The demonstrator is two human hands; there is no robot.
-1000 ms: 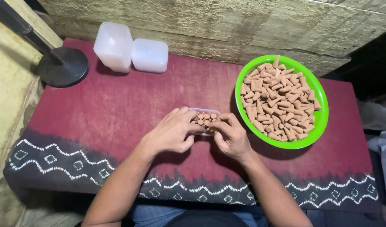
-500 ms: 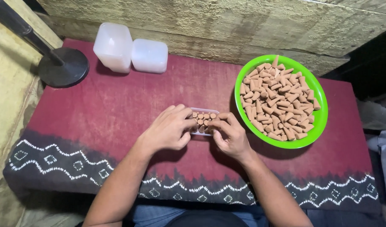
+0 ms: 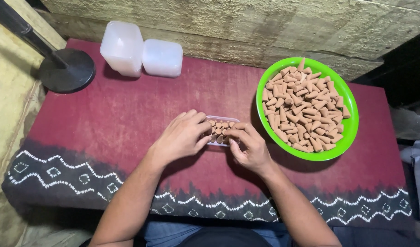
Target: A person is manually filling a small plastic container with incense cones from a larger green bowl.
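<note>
Head cam, steep down, close

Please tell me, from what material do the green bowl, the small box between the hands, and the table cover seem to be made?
The green bowl looks like plastic: bright, even colour with a smooth, slightly glossy rim. The small box seems to be clear plastic, since the brown cones show through its wall. The table cover appears to be dyed cloth: matt red with a dark, white-patterned border.

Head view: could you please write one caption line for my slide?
Both hands, left hand and right hand, hold a small clear box of brown cones beside a green bowl.
</note>
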